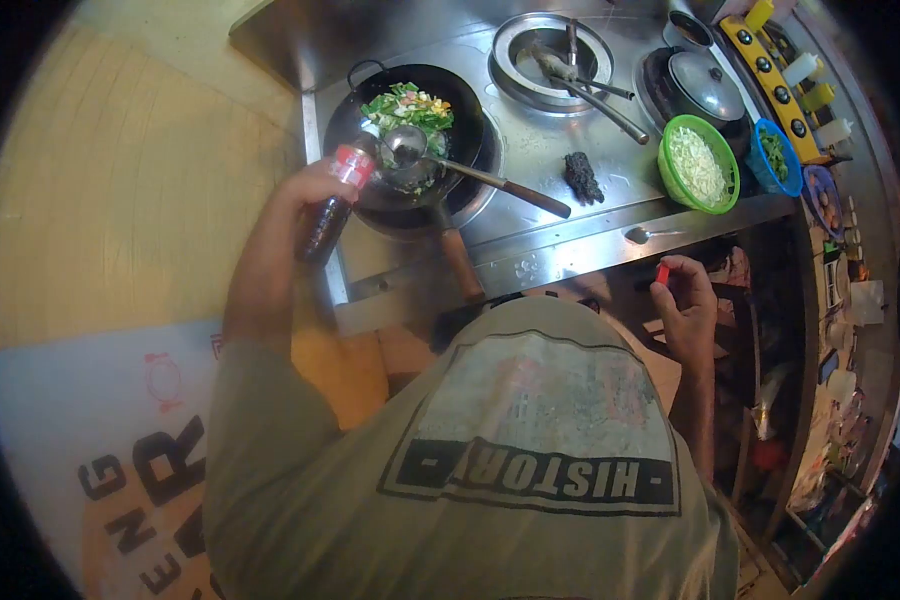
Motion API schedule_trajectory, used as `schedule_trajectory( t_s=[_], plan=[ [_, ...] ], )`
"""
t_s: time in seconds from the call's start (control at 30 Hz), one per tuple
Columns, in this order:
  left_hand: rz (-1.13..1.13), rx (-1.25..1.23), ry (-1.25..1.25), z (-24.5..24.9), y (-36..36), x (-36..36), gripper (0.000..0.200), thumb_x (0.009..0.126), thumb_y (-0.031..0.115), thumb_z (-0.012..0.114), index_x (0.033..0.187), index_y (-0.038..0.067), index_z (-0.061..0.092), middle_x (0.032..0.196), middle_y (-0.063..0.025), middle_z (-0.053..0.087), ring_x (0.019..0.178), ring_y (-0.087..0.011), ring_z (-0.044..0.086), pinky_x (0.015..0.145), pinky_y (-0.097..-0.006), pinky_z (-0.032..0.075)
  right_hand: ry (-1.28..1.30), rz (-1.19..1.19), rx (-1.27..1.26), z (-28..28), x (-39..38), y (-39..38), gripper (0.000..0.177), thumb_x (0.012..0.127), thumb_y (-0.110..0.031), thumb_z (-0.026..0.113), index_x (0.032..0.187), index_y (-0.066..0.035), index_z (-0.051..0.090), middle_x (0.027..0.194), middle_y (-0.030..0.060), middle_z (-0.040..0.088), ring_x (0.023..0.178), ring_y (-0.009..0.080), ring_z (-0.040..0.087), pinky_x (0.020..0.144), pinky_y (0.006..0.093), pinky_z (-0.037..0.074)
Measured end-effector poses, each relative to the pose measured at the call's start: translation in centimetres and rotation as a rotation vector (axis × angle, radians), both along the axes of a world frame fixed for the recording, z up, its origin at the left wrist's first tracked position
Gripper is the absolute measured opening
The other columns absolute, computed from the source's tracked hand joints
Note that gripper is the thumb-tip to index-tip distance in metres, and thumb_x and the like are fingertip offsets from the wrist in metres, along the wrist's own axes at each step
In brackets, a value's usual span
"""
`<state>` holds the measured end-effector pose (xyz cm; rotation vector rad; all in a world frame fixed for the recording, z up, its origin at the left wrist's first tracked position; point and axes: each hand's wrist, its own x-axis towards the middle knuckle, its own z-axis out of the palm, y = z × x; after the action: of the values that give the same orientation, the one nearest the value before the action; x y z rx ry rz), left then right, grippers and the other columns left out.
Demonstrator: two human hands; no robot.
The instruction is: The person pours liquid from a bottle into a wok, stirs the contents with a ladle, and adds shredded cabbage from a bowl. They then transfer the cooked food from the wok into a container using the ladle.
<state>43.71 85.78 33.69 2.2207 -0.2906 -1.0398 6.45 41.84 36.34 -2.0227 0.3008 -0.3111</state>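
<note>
My left hand (313, 187) is wrapped round a bottle of dark liquid (327, 228) with a red label. The bottle is tilted, its neck pointing over the wok (467, 110). Chopped green vegetables with orange and pale bits (408, 106) lie in the wok. A ladle (510, 188) rests with its bowl in the wok and its wooden handle out to the right. In my right hand (686, 296), in front of the counter edge, a small red bottle cap (662, 272) is pinched between thumb and fingers.
Behind stands a round metal pot (504, 62) with utensils in it. To the right are a dark scouring pad (583, 178), a green basket of pale shreds (698, 164), a blue basket of greens (776, 158) and a lidded pan (708, 85). The wok's wooden handle (460, 263) juts over the counter edge.
</note>
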Motion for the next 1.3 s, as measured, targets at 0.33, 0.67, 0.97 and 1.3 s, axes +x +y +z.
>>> schedule_trajectory(
  t_s=[0.33,0.67,0.97,1.3],
  plan=[
    [0.265,-0.353,-0.646,0.3,-0.1,0.7,0.077,0.060,0.008,0.084,0.123,0.001,0.039,0.108,-0.0101,0.059,0.097,-0.0185,0.059,0.084,-0.0343,0.050,0.010,-0.060,0.090,1.2,0.3,-0.5,0.033,0.076,-0.001,0.067,0.108,-0.004,0.058,0.101,0.0049,0.058,0.093,0.0135,0.055,0.084,0.0271,0.045],
    [-0.049,-0.733,-0.706,10.2,-15.8,-7.2,0.088,0.064,0.002,0.078,0.137,0.004,0.030,0.124,-0.0140,0.050,0.109,-0.0231,0.056,0.092,-0.0352,0.048,-0.524,0.047,-0.277,13.3,5.3,-4.9,0.032,0.075,-0.003,0.071,0.106,-0.006,0.064,0.093,0.0099,0.065,0.084,0.0192,0.063,0.075,0.0298,0.050],
    [-0.430,-0.791,-0.317,12.3,-40.2,-22.2,0.077,0.059,0.012,0.081,0.125,0.005,0.042,0.111,-0.0089,0.057,0.103,-0.0175,0.056,0.088,-0.0326,0.046,-0.477,0.460,-0.623,21.8,1.5,-14.9,0.023,0.073,-0.008,0.064,0.096,-0.007,0.064,0.095,0.0118,0.063,0.086,0.0311,0.062,0.072,0.0393,0.050],
    [-0.845,-0.733,0.179,8.5,-64.1,-29.0,0.099,0.052,0.014,0.088,0.133,0.005,0.032,0.124,-0.0094,0.050,0.117,-0.0205,0.049,0.098,-0.0355,0.040,-0.122,0.496,-0.516,21.1,-11.3,-35.0,0.017,0.079,-0.012,0.055,0.093,-0.003,0.060,0.094,0.0146,0.062,0.088,0.0328,0.063,0.074,0.0404,0.050]
  ],
)
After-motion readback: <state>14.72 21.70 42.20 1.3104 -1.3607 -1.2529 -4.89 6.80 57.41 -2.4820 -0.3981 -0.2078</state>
